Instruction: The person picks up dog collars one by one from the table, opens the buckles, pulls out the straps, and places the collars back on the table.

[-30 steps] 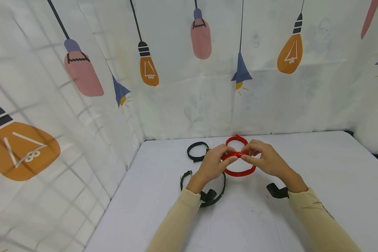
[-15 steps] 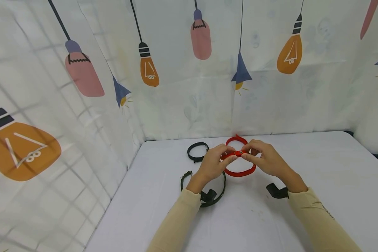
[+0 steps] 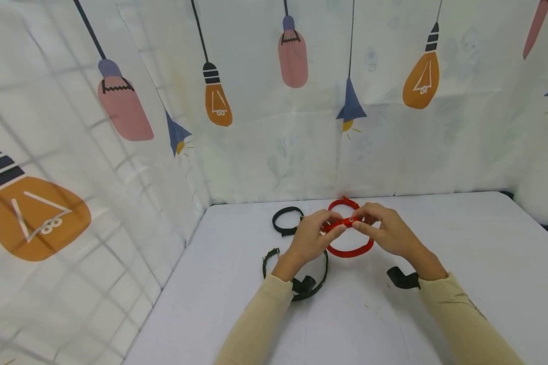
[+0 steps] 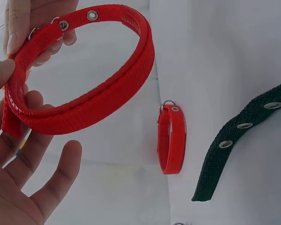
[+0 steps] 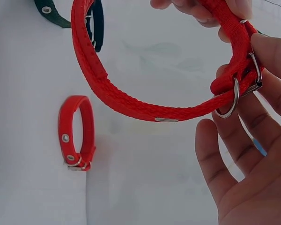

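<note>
Both hands hold a red pet collar [image 3: 352, 252], buckled into a loop, up above the white table. My left hand [image 3: 308, 238] pinches its strap between thumb and fingers on the left. On the right, near the metal buckle [image 5: 255, 70] and D-ring, my right hand [image 3: 388, 232] grips the strap with thumb and fingers. Metal eyelets [image 4: 92, 15] run along the band. Behind the hands, at the table's far side, lies a smaller red collar [image 3: 344, 201], partly hidden in the head view.
A black collar [image 3: 277, 219] lies at the back left of the table [image 3: 210, 284]. Below the left forearm rests a dark green collar [image 3: 321, 284] with eyelets, partly covered by the arm. A curtain [image 3: 265, 142] printed with lamps hangs behind the table.
</note>
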A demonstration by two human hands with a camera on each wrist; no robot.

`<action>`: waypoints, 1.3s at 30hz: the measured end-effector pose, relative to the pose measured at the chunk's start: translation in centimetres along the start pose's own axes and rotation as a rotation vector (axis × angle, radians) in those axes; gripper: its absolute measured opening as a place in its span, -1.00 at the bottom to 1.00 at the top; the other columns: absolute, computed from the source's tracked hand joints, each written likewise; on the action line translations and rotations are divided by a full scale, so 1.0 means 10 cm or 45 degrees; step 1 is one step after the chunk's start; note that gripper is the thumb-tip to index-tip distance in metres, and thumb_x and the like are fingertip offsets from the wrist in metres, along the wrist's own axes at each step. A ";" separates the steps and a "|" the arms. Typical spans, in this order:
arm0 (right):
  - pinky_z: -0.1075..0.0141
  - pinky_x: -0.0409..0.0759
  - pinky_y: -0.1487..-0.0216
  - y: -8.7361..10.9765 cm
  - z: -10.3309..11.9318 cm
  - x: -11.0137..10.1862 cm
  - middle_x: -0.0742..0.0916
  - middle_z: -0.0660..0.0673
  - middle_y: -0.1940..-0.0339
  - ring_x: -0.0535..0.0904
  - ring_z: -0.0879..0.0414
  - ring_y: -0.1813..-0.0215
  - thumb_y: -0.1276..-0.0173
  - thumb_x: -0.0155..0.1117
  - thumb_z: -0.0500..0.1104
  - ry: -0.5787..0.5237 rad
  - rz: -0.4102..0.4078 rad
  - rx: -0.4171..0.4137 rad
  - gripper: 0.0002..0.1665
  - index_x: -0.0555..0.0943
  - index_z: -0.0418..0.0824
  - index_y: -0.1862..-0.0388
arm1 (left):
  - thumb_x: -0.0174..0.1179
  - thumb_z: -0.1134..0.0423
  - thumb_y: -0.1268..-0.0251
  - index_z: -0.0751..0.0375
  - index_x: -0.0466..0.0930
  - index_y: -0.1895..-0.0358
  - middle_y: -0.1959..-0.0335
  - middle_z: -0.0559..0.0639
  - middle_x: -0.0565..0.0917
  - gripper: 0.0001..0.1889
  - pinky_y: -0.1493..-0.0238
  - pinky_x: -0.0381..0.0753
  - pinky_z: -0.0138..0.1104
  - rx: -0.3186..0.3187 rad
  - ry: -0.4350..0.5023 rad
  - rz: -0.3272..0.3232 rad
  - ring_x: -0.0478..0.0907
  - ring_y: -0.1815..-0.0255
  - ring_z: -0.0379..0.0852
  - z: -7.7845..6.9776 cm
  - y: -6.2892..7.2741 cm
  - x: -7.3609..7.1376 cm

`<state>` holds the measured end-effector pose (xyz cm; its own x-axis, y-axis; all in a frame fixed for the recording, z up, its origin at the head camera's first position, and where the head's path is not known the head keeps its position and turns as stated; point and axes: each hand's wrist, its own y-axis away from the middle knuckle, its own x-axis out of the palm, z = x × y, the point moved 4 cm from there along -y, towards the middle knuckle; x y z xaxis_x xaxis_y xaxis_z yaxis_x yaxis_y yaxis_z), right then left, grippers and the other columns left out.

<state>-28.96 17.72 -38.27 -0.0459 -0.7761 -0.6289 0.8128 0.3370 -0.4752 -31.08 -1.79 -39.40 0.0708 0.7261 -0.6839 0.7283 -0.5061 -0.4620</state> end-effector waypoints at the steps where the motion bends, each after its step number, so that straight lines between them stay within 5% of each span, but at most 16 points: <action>1: 0.34 0.61 0.17 0.00 0.00 0.00 0.72 0.03 0.20 0.59 0.16 0.19 -0.44 0.35 -0.18 0.001 0.001 0.003 -0.84 0.68 -0.12 0.03 | 0.26 0.02 -0.47 0.10 0.66 -0.08 0.10 -0.10 0.72 -0.70 0.10 0.62 -0.52 0.001 0.015 -0.008 0.62 0.16 -0.24 0.00 0.00 0.00; 14: 0.33 0.62 0.18 0.01 0.02 -0.02 0.72 0.04 0.20 0.61 0.15 0.19 -0.44 0.35 -0.18 -0.026 0.030 0.000 -0.86 0.68 -0.09 0.05 | 0.29 0.05 -0.45 0.11 0.66 -0.03 0.15 -0.10 0.73 -0.73 0.11 0.63 -0.53 0.020 0.050 -0.044 0.62 0.18 -0.27 -0.03 0.01 0.01; 24: 0.25 0.59 0.01 0.00 0.03 -0.01 0.72 -0.01 0.13 0.57 0.13 0.04 -0.46 0.34 -0.20 -0.011 -0.023 -0.004 -0.83 0.67 -0.15 0.01 | 0.27 0.09 -0.47 0.14 0.65 -0.05 0.15 -0.05 0.73 -0.74 0.09 0.64 -0.50 0.001 0.075 -0.039 0.64 0.18 -0.21 -0.03 0.00 -0.01; 39: -0.06 0.53 -0.17 -0.01 0.03 0.07 0.73 -0.12 0.06 0.62 -0.03 -0.08 -0.65 0.05 -0.14 -0.177 0.019 0.101 -0.80 0.47 -0.24 -0.05 | 0.24 0.10 -0.49 0.19 0.65 -0.06 0.15 0.00 0.75 -0.73 0.15 0.66 -0.47 0.007 0.194 -0.053 0.64 0.24 -0.19 -0.03 -0.01 -0.02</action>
<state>-28.94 17.00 -38.48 0.0425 -0.8394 -0.5418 0.8563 0.3100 -0.4130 -30.98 -1.77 -39.08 0.1433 0.8086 -0.5706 0.7291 -0.4761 -0.4917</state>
